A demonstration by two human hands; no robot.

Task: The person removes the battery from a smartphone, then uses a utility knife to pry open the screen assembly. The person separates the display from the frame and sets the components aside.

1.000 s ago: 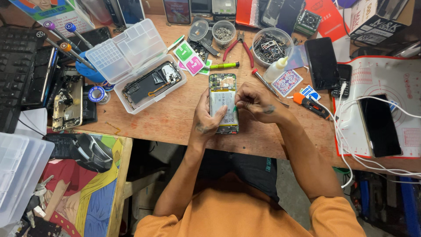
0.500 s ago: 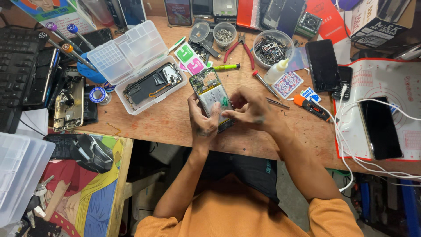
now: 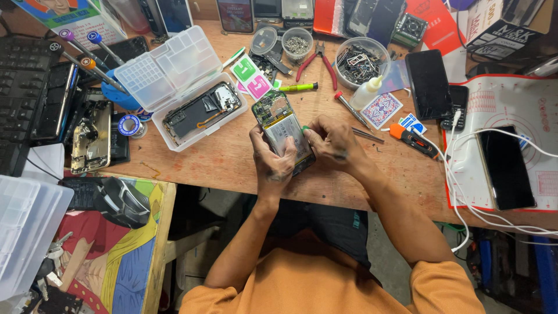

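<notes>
Wooden and crowded, the workbench carries an opened phone near its front edge, tilted so its circuit-board end points away from the person and its battery faces up. The left hand cradles the lower half of the phone, thumb curled over the left side and fingers wrapped underneath, closed snugly on the body. The right hand has its fingers pinched narrow around a small green-tipped tool whose end sits at the phone's right edge, beside the battery. To my eye the step in hand is fine work along that edge, prying or loosening something, and it will go best if the left hand holds the frame firm against the bench while the right applies light, shallow pressure, keeping the tip off the battery skin and away from the thin flex cables near the board. Whether the tip is under a part or only touching it cannot be told from here. Just beyond the phone lie 2 pink and green sticker cards, a green marker pen and red-handled pliers; a clear plastic box with another stripped phone sits to the left, and a small white glue bottle stands to the right, all close enough that loose screws should be kept well apart from them.
</notes>
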